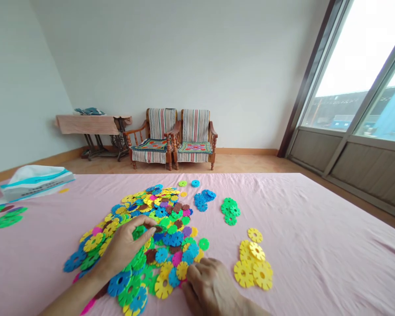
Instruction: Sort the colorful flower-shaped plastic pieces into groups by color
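Note:
A large mixed pile of notched plastic snowflake discs point(163, 285) in several colours lies on the pink cloth. Over its middle, my left hand point(127, 241) pinches a dark snowflake disc point(158, 228) between thumb and fingers; its exact colour is hard to make out. My right hand point(210, 285) rests at the pile's near right edge, fingers curled down beside yellow and blue discs. Its fingertips are partly hidden, so anything in them does not show. Right of the pile lie separate groups of yellow discs point(245, 274), green discs point(230, 219) and blue discs point(201, 206).
The pink-covered table point(316, 228) spreads before me. A tissue pack point(36, 184) stands at the far left, with a few green discs point(8, 220) nearer. Beyond the table are two wooden armchairs point(195, 147), a cloth-topped sewing table point(88, 125) and a window point(345, 87).

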A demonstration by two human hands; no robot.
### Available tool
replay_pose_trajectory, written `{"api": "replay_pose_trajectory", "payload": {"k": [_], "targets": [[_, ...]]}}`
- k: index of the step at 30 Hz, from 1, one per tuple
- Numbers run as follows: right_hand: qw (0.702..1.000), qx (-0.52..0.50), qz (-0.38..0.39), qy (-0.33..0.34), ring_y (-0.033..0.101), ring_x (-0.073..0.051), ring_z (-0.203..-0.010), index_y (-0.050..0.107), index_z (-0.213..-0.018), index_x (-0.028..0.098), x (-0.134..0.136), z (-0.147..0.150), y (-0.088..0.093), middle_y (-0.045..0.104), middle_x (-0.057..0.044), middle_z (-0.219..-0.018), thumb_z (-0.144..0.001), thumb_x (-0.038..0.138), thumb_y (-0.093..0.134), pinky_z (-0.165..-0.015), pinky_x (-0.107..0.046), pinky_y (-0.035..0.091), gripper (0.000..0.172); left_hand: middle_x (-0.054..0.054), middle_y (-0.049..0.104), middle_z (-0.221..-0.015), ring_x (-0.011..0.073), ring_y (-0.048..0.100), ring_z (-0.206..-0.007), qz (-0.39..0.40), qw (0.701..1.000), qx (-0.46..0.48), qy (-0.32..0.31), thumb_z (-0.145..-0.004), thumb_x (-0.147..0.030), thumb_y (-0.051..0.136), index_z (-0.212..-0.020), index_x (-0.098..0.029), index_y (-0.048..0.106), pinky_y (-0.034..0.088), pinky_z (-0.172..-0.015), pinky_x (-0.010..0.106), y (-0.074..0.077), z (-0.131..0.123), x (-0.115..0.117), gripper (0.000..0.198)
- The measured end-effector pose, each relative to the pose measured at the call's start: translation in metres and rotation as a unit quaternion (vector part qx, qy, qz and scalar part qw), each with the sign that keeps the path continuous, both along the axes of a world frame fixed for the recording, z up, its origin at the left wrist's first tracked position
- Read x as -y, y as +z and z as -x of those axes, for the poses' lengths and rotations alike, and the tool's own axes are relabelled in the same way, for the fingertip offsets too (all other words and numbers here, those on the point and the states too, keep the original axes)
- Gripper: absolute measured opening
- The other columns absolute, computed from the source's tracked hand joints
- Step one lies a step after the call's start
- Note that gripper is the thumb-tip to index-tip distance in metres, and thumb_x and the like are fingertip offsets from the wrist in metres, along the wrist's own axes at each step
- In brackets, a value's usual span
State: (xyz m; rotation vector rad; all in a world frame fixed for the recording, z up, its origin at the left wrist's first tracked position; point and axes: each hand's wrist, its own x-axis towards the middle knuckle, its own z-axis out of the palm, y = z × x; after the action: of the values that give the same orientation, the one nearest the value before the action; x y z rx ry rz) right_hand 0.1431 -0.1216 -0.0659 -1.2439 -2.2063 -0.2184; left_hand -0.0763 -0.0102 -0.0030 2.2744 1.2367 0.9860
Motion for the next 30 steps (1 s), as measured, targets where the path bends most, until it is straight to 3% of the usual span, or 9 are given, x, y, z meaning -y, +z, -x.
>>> {"api": "replay_pose_trajectory", "payload": {"k": [4,8,12,18,27,30], "targets": [[1.0,0.0,0.007,0.0,0.052,-0.013,-0.051,0.043,-0.068,0.021,0.001,-0.001,0.0,0.061,0.002,-0.059,-0.076,0.015,0.054,-0.049,-0.028,0.025,0.015,0.002,0.071,-0.08,0.0181,0.067,-0.075,0.059,0.997,0.038,-0.045,-0.084,-0.034,0.054,-0.088,-0.019,0.064,0.054,-0.071,0.029,0.011,-0.017,0.0,0.019],[1.0,-0.007,-0.013,-0.009,0.054,-0.014,-0.053,0.043,-0.069,0.022,0.001,0.0,-0.001,0.06,0.003,-0.059,-0.075,0.015,0.055,-0.049,-0.028,0.025,0.015,0.003,0.069,-0.077,0.0178,0.066,-0.073,0.089,0.992,0.06,-0.069,-0.083,-0.031,0.053,-0.085,-0.017,0.064,0.053,-0.067,0.028,0.013,-0.052,-0.002,0.018],[0.999,0.003,-0.034,-0.014,0.054,-0.015,-0.053,0.044,-0.07,0.022,0.0,0.001,-0.004,0.06,0.003,-0.059,-0.069,0.015,0.056,-0.049,-0.029,0.026,0.014,0.005,0.071,-0.082,0.0187,0.066,-0.074,0.133,0.984,0.076,-0.094,-0.08,-0.03,0.052,-0.087,-0.015,0.068,0.052,-0.067,0.029,0.004,-0.091,-0.012,0.023],[0.997,-0.007,-0.078,-0.025,0.051,-0.015,-0.048,0.042,-0.067,0.022,-0.006,0.003,-0.012,0.057,0.003,-0.055,-0.062,0.018,0.057,-0.046,-0.029,0.025,0.016,0.004,0.07,-0.07,0.0171,0.065,-0.063,0.187,0.97,0.099,-0.121,-0.076,-0.025,0.053,-0.08,-0.015,0.066,0.047,-0.054,0.024,-0.012,-0.137,-0.028,0.017],[0.996,-0.009,-0.091,-0.008,0.049,-0.013,-0.044,0.042,-0.067,0.022,-0.013,0.004,-0.021,0.055,0.004,-0.052,-0.057,0.018,0.056,-0.043,-0.028,0.025,0.019,0.002,0.065,-0.058,0.0158,0.064,-0.051,0.242,0.954,0.077,-0.159,-0.07,-0.026,0.063,-0.068,-0.015,0.06,0.044,-0.047,0.023,-0.015,-0.203,-0.056,0.012],[0.996,-0.006,-0.086,-0.008,0.048,-0.013,-0.044,0.042,-0.067,0.022,-0.013,0.003,-0.022,0.055,0.004,-0.052,-0.057,0.019,0.056,-0.044,-0.027,0.026,0.018,0.001,0.062,-0.055,0.0145,0.062,-0.046,0.251,0.951,0.065,-0.167,-0.069,-0.027,0.065,-0.064,-0.016,0.056,0.039,-0.042,0.02,-0.016,-0.214,-0.062,0.015]]}}
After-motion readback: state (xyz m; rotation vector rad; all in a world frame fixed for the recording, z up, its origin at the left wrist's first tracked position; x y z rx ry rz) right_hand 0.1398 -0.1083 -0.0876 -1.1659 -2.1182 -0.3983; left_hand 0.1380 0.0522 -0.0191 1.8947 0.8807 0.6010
